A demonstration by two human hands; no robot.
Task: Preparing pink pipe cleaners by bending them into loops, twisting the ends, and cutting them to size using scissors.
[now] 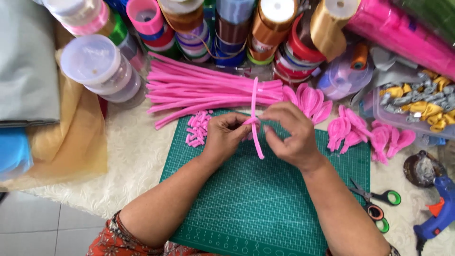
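Reaching in from the lower edge, both forearms angle up and inward so the hands meet over the far end of the green cutting mat (265,204). The left hand (226,135) is curled, knuckles up, its fingertips pinched on a pink pipe cleaner (255,118) at the crossing point. The right hand (290,132) faces it, wrist bent, thumb and forefinger closed on the same stem from the other side. That pipe cleaner stands nearly upright between the two hands, one end rising above them, the other hanging down towards the mat.

Just beyond lies a bundle of pink pipe cleaners (204,90), with short cut pink pieces (198,128) at the mat's left corner. Finished pink petal loops (365,132) lie to the right, scissors (377,201) and a blue glue gun (438,213) nearer the right edge. Ribbon spools (227,28) crowd the back.
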